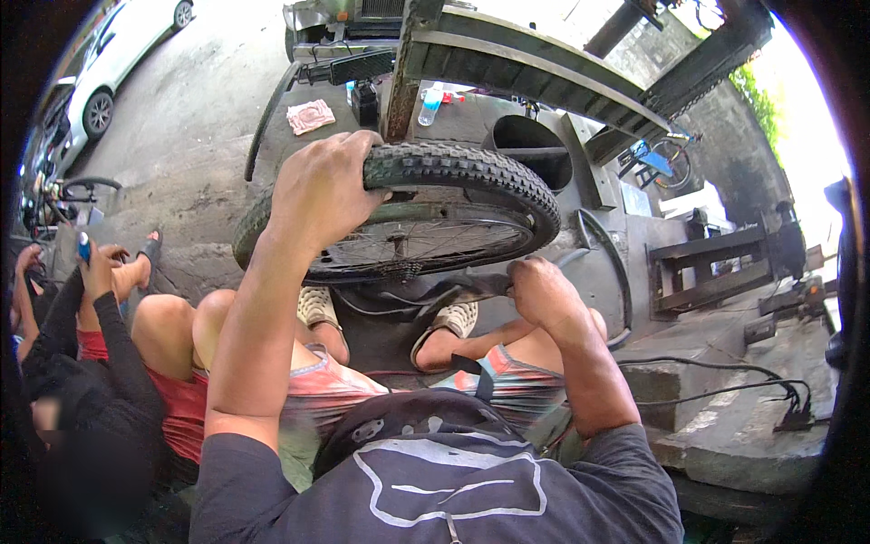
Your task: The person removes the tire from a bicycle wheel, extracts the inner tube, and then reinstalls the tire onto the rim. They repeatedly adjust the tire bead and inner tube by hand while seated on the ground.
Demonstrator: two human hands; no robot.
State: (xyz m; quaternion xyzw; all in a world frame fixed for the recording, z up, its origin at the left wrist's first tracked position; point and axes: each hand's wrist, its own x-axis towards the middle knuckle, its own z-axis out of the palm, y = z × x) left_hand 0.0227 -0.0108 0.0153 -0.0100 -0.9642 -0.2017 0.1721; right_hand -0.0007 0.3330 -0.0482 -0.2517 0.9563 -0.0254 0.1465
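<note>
A bicycle wheel point(399, 247) with a knobby black tire point(462, 163) leans in front of my knees. Its spokes and rear sprockets point(399, 270) face up toward me. My left hand point(326, 186) is closed over the top of the tire, its thumb hooked inside the rim. Below the wheel's right side, my right hand point(548, 288) is closed on a flat, limp black inner tube point(453, 292). The tube hangs from the wheel's lower edge and stretches to my fingers. Part of it is hidden behind the wheel.
Beyond the wheel stand a divided black bin point(530, 150), a water bottle point(431, 104) and a folded pink cloth point(310, 116). A metal frame point(535, 77) rises there. A black hoop point(603, 263) lies at right. Another person point(82, 363) sits close on my left.
</note>
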